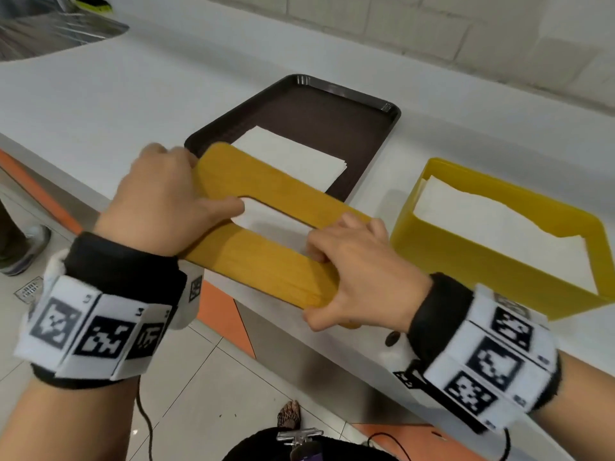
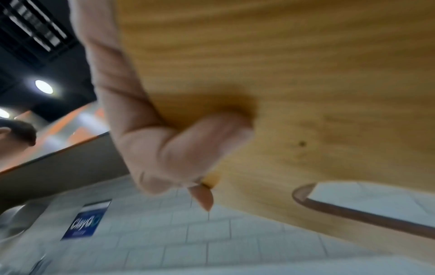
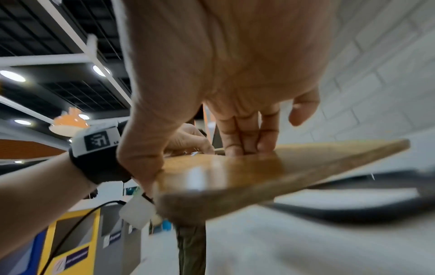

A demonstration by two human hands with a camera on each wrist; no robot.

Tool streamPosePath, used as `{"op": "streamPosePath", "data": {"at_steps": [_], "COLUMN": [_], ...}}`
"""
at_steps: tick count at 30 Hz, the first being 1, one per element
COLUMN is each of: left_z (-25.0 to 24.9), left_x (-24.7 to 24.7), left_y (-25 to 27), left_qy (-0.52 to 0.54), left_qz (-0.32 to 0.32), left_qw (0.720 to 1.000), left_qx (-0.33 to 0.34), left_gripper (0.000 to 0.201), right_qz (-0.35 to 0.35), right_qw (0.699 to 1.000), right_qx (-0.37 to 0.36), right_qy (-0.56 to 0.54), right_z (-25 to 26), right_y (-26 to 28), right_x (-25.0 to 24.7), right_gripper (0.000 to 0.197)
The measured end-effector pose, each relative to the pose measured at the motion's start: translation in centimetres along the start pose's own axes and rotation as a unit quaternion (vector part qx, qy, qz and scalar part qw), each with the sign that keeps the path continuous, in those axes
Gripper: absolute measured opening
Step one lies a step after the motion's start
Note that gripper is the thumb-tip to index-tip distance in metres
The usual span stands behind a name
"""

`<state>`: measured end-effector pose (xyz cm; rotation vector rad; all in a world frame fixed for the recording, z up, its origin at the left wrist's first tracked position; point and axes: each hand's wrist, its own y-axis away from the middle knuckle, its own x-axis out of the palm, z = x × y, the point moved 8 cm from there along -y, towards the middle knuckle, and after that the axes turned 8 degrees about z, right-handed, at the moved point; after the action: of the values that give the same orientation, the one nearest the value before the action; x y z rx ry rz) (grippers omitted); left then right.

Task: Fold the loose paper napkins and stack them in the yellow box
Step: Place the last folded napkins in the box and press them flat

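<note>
A wooden lid (image 1: 266,191) with a long slot hangs tilted over the counter's front edge, between both hands. My left hand (image 1: 166,197) grips its left end, thumb on top at the slot's end and fingers (image 2: 164,141) curled underneath. My right hand (image 1: 352,271) holds the near right end, fingers (image 3: 244,137) at the slot and thumb on the near edge. The open yellow box (image 1: 466,261) stands to the right with white napkins (image 1: 499,227) in it. A flat stack of napkins (image 1: 293,158) lies on the brown tray (image 1: 332,118), partly hidden by the lid.
The white counter (image 1: 116,94) runs diagonally, and its front edge passes under my wrists. A metal sink (image 1: 50,31) sits at the far left. A tiled wall (image 1: 466,34) closes the back. The floor and someone's shoe lie below left.
</note>
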<state>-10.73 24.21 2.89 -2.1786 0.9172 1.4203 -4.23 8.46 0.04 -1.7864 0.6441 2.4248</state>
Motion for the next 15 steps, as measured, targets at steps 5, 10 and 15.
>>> {"op": "streamPosePath", "data": {"at_steps": [5, 10, 15], "left_z": [-5.2, -11.5, -18.7], "left_x": [-3.7, -1.8, 3.6], "left_y": [0.0, -1.9, -3.1], "left_qy": [0.072, 0.125, 0.082], "left_qz": [-0.083, -0.029, 0.137], "left_qw": [0.988, 0.964, 0.912], "left_qx": [0.109, 0.232, 0.379], "left_gripper": [0.071, 0.077, 0.13], "right_qz": [-0.09, -0.171, -0.154], "right_qw": [0.994, 0.977, 0.97], "right_qx": [0.019, 0.063, 0.135], "right_qy": [0.065, 0.113, 0.129], "right_z": [-1.1, -6.0, -12.2], "right_y": [3.5, 6.9, 10.4], "right_x": [-4.8, -7.7, -8.3], "right_gripper": [0.044, 0.054, 0.061]}}
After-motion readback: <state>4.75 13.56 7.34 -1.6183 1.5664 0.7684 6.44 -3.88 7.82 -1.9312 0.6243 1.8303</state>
